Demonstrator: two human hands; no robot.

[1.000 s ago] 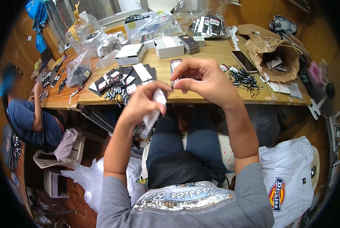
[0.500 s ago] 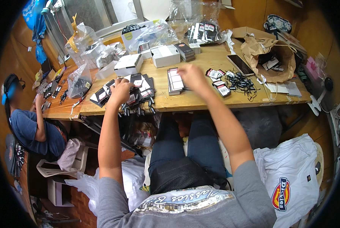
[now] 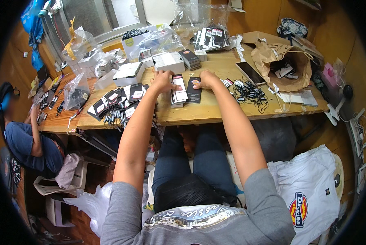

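My left hand [image 3: 165, 82] grips the left side of a neat stack of white hang tags [image 3: 179, 96], its thumb lying over the top tag. Just right of that stack, my right hand [image 3: 208, 79] pinches a black hang tag [image 3: 194, 93] by its right edge, thumb on its face. The black tag stands almost beside the stack; whether it touches the table I cannot tell. Left of my left hand spreads a pile of corded black tags [image 3: 119, 102]. Tangled black cords [image 3: 250, 94] lie to the right of my right hand, with a few small tags partly hidden behind it.
Behind the hands stand white boxes [image 3: 168, 63] and a stack of black cards [image 3: 190, 61]. A phone [image 3: 250, 73] and a brown paper bag [image 3: 279, 73] sit at the right. A person [image 3: 32, 139] works at the far left. White shirts [image 3: 303, 179] lie at lower right.
My left hand has moved right, from the pile of corded tags to the white stack. My right hand has left that stack and now holds a black tag beside it. The view has shifted slightly.
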